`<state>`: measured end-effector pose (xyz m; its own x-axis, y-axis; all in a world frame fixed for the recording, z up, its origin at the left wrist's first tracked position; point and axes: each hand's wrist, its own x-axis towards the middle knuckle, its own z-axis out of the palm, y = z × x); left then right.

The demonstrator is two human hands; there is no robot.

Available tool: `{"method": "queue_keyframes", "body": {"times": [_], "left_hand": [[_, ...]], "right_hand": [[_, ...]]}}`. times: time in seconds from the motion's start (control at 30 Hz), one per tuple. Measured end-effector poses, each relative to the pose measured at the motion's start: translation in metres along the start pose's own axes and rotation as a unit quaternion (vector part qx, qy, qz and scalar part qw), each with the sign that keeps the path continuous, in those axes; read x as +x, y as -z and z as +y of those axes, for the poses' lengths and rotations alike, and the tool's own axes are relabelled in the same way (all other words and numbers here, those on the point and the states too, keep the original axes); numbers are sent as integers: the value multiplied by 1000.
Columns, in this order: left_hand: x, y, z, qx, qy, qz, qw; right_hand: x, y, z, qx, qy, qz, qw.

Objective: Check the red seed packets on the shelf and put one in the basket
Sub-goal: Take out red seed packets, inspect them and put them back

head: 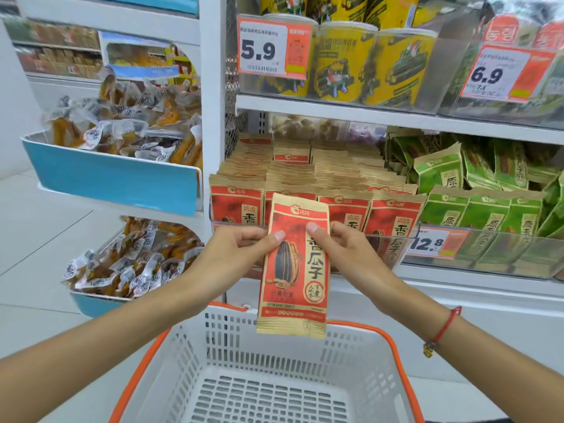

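both hands (left hand (241, 248), right hand (345, 251)) pinch 1 red seed packet (293, 270) above basket (274, 346).

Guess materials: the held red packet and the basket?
Red packet: looks like matte kraft-style paper with printed red panel; tan ribbed edges, no glare. Any inner lining can't be seen. Basket: moulded white plastic, slotted walls, smooth orange rim.

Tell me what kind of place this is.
Most likely a small grocery or convenience store: shelves of snack packets carry price tags, and a white shopping basket sits below the red seed packet held in both hands.
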<state>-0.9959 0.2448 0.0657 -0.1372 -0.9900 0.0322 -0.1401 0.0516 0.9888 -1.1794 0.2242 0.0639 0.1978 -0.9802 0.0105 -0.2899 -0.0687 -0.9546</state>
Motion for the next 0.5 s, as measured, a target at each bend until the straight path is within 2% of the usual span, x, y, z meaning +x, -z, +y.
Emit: {"method": "queue_keyframes", "body": {"times": [0.1,0.5], "left_hand": [[1,0,0,-16,5,6,1000],[7,10,3,-41,-48,98,993]], "right_hand": [[2,1,1,-19,16,-49,998],[1,14,0,-100,32,-131,986]]}}
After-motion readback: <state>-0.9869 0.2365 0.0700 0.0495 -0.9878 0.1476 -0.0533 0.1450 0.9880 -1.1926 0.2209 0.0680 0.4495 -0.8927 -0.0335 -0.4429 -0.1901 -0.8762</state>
